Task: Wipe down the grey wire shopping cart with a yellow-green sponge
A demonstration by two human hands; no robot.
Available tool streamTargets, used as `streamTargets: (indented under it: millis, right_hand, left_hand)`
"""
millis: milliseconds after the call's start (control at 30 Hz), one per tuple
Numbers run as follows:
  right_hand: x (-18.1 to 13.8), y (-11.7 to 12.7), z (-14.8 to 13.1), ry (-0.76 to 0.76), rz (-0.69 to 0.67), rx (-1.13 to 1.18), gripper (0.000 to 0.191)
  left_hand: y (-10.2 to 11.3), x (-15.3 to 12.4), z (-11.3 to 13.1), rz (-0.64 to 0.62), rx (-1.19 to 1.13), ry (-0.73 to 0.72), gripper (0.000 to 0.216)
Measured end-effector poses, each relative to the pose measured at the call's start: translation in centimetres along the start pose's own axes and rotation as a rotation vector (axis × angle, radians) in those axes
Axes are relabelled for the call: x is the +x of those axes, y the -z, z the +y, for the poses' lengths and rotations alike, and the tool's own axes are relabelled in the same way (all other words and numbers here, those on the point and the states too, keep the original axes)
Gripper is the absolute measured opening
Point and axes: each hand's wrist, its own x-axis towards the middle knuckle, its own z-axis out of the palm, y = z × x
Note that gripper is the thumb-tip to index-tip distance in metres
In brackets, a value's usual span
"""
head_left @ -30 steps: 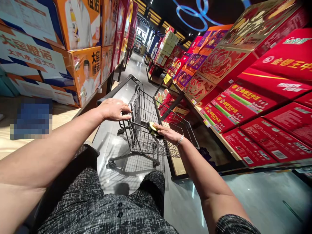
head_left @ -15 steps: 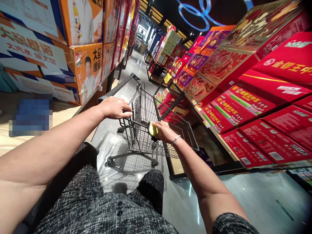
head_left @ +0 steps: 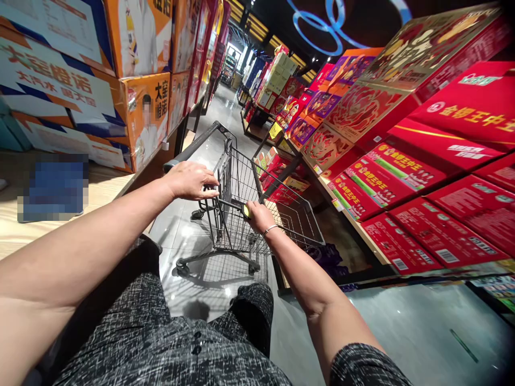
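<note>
A black wire shopping cart (head_left: pixel 277 198) stands in front of me, tilted in the picture, and its basket looks bare. My left hand (head_left: pixel 193 179) lies over the near-left part of the cart's frame, fingers bent around it. Toward the right end of a thin dark bar, my right hand (head_left: pixel 260 217) is closed around a small yellow-green piece (head_left: pixel 247 211) with black parts, mostly covered by the fingers. I cannot tell whether that piece belongs to the cart. A grey rail (head_left: pixel 195 143) runs along the cart's left side.
Orange and white drink cartons (head_left: pixel 147 123) are stacked on the left, above a pale wooden surface (head_left: pixel 100 185) with a blurred blue object. Red gift boxes (head_left: pixel 418 230) fill the right-hand shelf close to the cart. A shiny grey aisle floor (head_left: pixel 223 104) runs ahead.
My right hand has shifted left and covers more of the yellow-green piece. My left hand and the cart stay almost in place, with the view shifting slightly.
</note>
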Motion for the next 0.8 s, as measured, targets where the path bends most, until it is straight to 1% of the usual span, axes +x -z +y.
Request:
streamTargets:
  millis: [100, 200, 267, 367, 433, 500, 600, 700, 733, 800]
  right_hand:
    - [0.5, -0.6, 0.8, 0.031, 0.022, 0.017, 0.042]
    - [0.4, -1.0, 2.7, 0.058, 0.031, 0.037, 0.043]
    - [-0.3, -1.4, 4.6, 0.057, 0.011, 0.061, 0.043]
    - [-2.1, -2.2, 7.4, 0.014, -0.053, 0.102, 0.04]
    - [-3.3, -2.9, 8.5, -0.042, -0.074, 0.121, 0.034]
    - [-4.0, -3.3, 8.4, -0.095, -0.071, 0.123, 0.03]
    - [-4.2, -3.5, 6.9, -0.135, -0.059, 0.115, 0.028]
    - [-4.1, -3.2, 4.8, -0.164, -0.044, 0.115, 0.027]
    - [-4.1, -3.0, 4.1, -0.178, -0.041, 0.114, 0.026]
    - [-4.1, -2.6, 2.9, -0.204, -0.04, 0.116, 0.025]
  left_hand:
    - [-0.3, 0.1, -0.7, 0.006, -0.013, 0.003, 0.05]
    - [-0.6, 0.4, -2.0, 0.015, -0.024, 0.047, 0.055]
    - [-0.8, 0.8, -3.1, 0.015, -0.01, 0.075, 0.056]
    - [-1.2, 1.4, -5.0, 0.018, 0.034, 0.095, 0.05]
    - [-1.3, 1.9, -6.4, 0.008, 0.047, 0.095, 0.045]
    - [-1.4, 2.5, -7.7, -0.017, 0.042, 0.07, 0.043]
    - [-1.7, 3.3, -8.5, 0.008, 0.058, 0.05, 0.042]
    - [-2.7, 3.7, -7.5, 0.092, 0.077, 0.117, 0.035]
    - [-3.2, 3.8, -6.8, 0.109, 0.075, 0.142, 0.039]
    - [-4.6, 3.7, -5.2, 0.095, 0.067, 0.165, 0.053]
